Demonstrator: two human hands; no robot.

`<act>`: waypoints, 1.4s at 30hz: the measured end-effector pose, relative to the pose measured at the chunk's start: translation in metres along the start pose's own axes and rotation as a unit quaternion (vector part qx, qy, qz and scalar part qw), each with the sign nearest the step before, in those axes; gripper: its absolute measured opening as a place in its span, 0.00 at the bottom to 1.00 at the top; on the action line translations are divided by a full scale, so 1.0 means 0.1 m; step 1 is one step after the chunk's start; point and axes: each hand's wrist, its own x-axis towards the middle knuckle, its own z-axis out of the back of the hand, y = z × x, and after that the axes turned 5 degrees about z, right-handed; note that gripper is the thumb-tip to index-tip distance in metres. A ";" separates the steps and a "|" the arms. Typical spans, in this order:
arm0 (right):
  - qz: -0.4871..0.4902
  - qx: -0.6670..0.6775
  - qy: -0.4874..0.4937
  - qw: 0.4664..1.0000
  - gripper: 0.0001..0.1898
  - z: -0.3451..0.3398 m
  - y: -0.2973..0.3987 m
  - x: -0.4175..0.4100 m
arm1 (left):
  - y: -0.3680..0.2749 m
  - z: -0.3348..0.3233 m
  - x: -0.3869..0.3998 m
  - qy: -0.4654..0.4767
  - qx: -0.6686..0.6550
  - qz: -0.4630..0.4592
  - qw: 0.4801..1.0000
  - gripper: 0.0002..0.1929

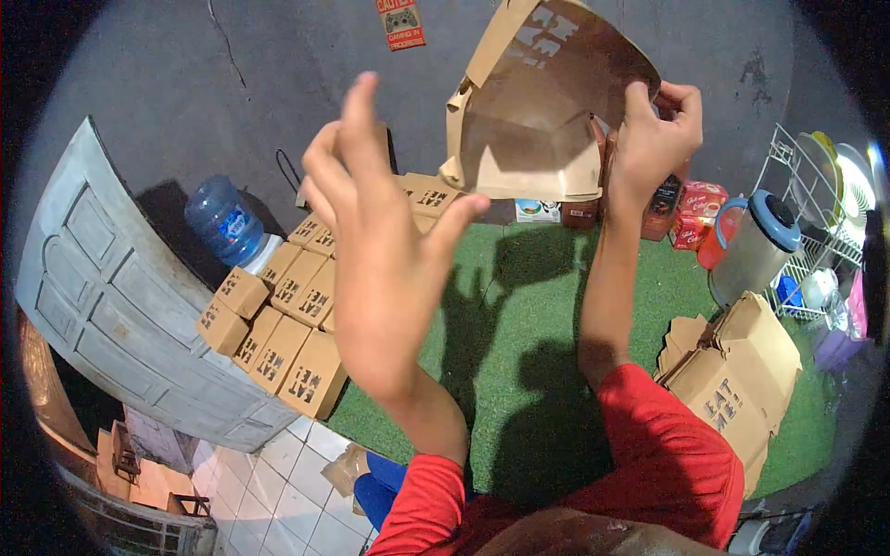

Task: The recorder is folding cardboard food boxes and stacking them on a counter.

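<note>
A partly folded brown cardboard food box (549, 104) is held up in front of the grey wall, its inside facing me and its flaps loose. My right hand (657, 135) grips its right edge between thumb and fingers. Raised to the left of the box, my left hand (379, 236) has its fingers and thumb spread and holds nothing. Folded boxes (292, 313) with printed black lettering are stacked on the green mat (514, 306) at the left. Flat, unfolded box blanks (730, 389) lie in a pile at the right.
A blue water jug (222, 219) stands beyond the stacked boxes, near a pale panelled door (125, 292). Along the back right are red packets (699, 208), a steel jug with a blue lid (758, 243) and a white wire dish rack (810, 208).
</note>
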 end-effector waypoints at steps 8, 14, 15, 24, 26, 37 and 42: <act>0.056 0.281 0.176 0.942 0.24 -0.07 0.31 -0.09 | 0.43 -0.45 0.23 -0.003 -0.381 0.035 0.924 0.65; 0.224 0.123 0.328 0.910 0.27 -0.12 0.33 -0.22 | 0.52 -0.38 0.12 0.131 -0.571 0.112 0.803 0.65; 0.250 0.078 0.326 0.909 0.25 -0.12 0.31 -0.24 | 0.52 -0.37 0.10 0.144 -0.550 0.092 0.818 0.66; -0.050 0.175 0.528 0.829 0.32 0.02 0.18 -0.38 | 0.48 -0.28 0.07 -0.018 -0.618 0.026 0.786 0.49; -0.026 0.203 0.573 0.793 0.39 0.06 0.19 -0.33 | 0.50 -0.25 0.08 -0.029 -0.608 0.050 0.792 0.45; -0.025 0.423 0.562 0.710 0.45 -0.20 0.43 -0.48 | 0.47 -0.26 0.10 0.013 -0.562 0.138 0.815 0.45; 0.050 0.352 0.553 0.753 0.35 -0.28 0.51 -0.61 | 0.50 -0.26 0.10 0.017 -0.554 0.152 0.818 0.46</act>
